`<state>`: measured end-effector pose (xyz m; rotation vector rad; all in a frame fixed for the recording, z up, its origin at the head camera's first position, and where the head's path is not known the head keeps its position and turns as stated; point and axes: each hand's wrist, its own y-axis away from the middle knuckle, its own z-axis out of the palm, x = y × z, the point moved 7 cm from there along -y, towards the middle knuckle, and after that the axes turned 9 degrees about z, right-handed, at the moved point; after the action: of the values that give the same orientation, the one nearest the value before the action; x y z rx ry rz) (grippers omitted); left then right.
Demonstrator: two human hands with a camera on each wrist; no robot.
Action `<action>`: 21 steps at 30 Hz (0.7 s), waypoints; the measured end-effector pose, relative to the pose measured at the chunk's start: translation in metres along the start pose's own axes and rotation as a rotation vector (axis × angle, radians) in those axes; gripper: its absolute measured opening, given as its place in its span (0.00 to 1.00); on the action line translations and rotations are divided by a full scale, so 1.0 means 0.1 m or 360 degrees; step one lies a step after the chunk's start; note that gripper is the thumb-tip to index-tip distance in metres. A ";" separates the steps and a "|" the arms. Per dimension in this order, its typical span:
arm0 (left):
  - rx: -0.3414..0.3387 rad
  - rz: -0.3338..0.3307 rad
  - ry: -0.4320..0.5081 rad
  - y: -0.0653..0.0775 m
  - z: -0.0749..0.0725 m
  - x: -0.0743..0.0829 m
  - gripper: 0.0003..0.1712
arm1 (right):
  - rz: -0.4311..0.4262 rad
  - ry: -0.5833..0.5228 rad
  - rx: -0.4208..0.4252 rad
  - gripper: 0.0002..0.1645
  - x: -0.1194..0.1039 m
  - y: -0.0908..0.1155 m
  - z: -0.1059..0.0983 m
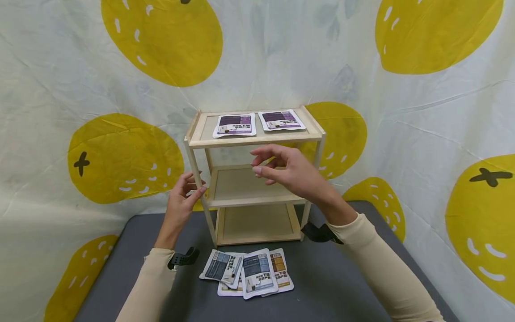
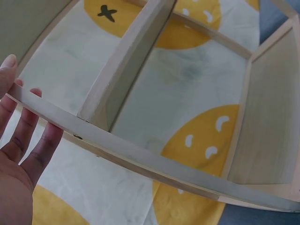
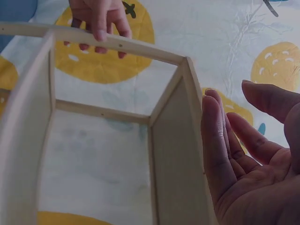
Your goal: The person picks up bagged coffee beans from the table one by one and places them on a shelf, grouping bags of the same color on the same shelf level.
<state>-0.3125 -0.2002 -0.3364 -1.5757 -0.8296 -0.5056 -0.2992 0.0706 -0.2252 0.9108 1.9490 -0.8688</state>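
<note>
A light wooden three-tier shelf (image 1: 249, 201) stands on the table. My left hand (image 1: 183, 197) grips its front left post, thumb on one side and fingers on the other; the left wrist view shows this hand (image 2: 23, 140) at the post (image 2: 126, 146). My right hand (image 1: 291, 172) is raised in front of the shelf, below the top tier's front edge, fingers loosely bent with nothing between them. On the top tier lie two white packets with purple labels, a left packet (image 1: 235, 124) and a right packet (image 1: 281, 120), side by side.
Before the shelf, several packets overlap on the dark grey table (image 1: 322, 286): blue-labelled packets (image 1: 259, 273) over an orange-labelled packet (image 1: 283, 273) and a yellow-labelled one. A cloth (image 1: 281, 53) with yellow fruit prints hangs behind and at both sides.
</note>
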 end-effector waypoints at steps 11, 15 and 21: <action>-0.0011 0.0012 0.0002 -0.01 0.01 0.02 0.24 | 0.0033 -0.0024 -0.0111 0.25 0.31 0.15 0.21; -0.0008 0.0028 0.0006 -0.01 0.01 0.02 0.24 | 0.0034 -0.0014 -0.0143 0.25 0.44 0.18 0.27; -0.0009 0.0051 0.0004 -0.01 0.01 0.02 0.25 | 0.0044 -0.0009 -0.0231 0.27 0.66 0.23 0.39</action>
<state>-0.3125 -0.1988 -0.3345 -1.5910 -0.8002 -0.4869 -0.2936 0.0689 -0.3055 0.8470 1.9620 -0.7036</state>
